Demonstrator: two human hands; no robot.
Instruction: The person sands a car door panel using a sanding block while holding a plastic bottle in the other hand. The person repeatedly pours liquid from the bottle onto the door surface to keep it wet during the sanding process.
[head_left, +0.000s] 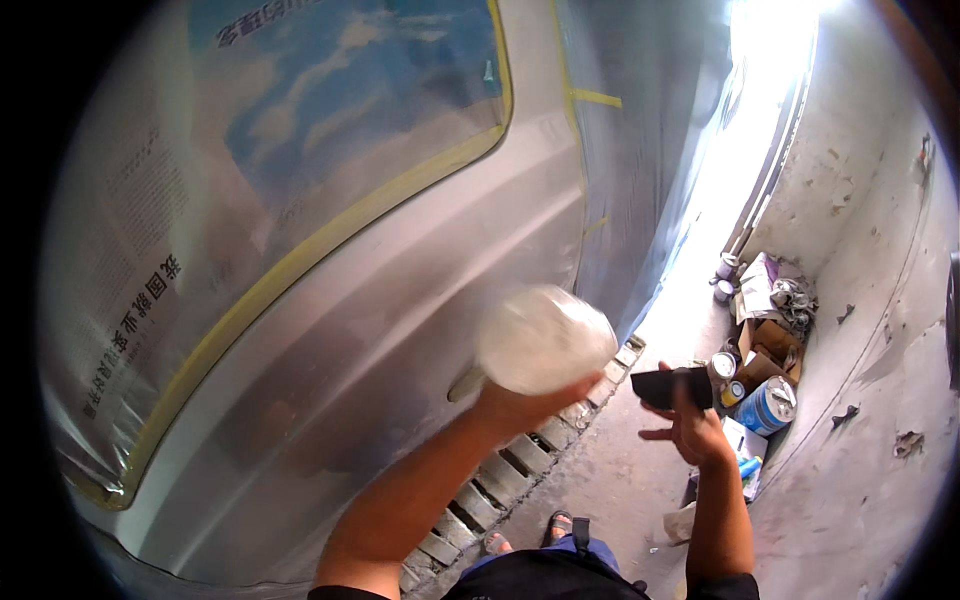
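My left hand (pixel 532 402) grips a rounded, whitish, see-through container (pixel 545 338) from below; it is smeared by motion, so its exact kind is unclear. The container is in front of the lower part of a pale vehicle body panel (pixel 400 270). In my right hand (pixel 692 432) is a flat black block (pixel 655 389), pinched between the fingers, with one or two other fingers pointing left. A gap separates the block from the container. Newspaper (pixel 330 110) under clear film covers the window area of the panel, edged with yellow masking tape (pixel 300 270).
Slatted floor grating (pixel 500 478) runs along the vehicle's base. By the right wall (pixel 880 260) stand a blue-banded bucket (pixel 768 405), several small cans, a cardboard box (pixel 775 345) and crumpled paper. Plastic sheeting (pixel 640 170) hangs beyond the panel, near a bright opening.
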